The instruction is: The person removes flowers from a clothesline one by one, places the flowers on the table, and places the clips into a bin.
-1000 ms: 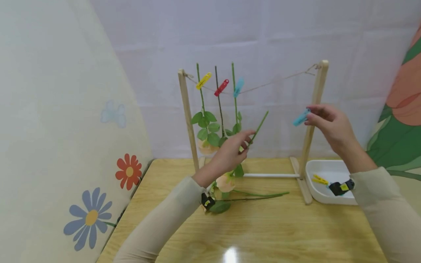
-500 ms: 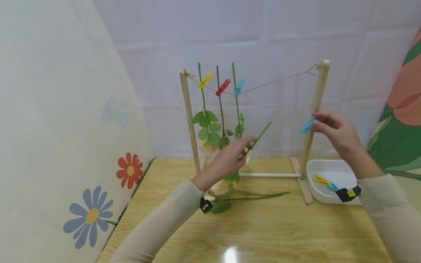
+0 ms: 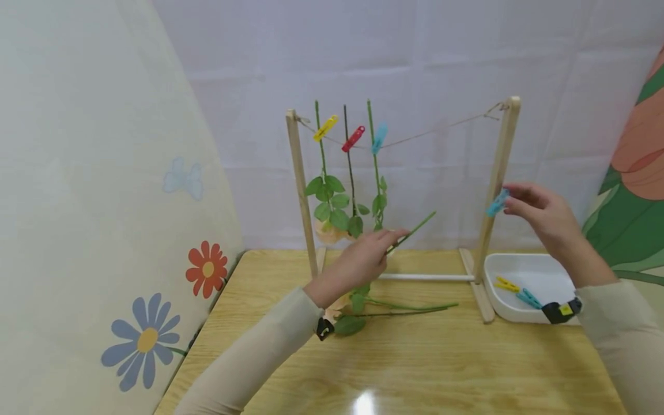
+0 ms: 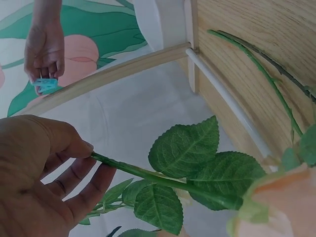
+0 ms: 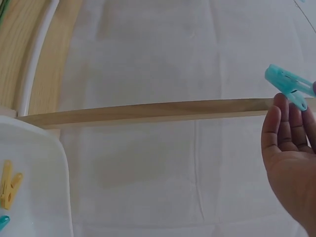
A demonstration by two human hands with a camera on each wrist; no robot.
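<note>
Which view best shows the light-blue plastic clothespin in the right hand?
The right wrist view: the light-blue plastic clothespin appears largest there, both legs visible, held by the right hand. The head view shows it smaller, overlapping the upright wooden post; the left wrist view shows it small, in the background.

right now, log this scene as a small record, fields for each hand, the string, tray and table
left hand: holds a flower by its green stem
right hand: pinches a blue clip
string: three stems hang by a yellow clip, red clip and second blue clip
tray: second yellow clip, third blue clip
table: two loose stems lie, left ends partly hidden
</note>
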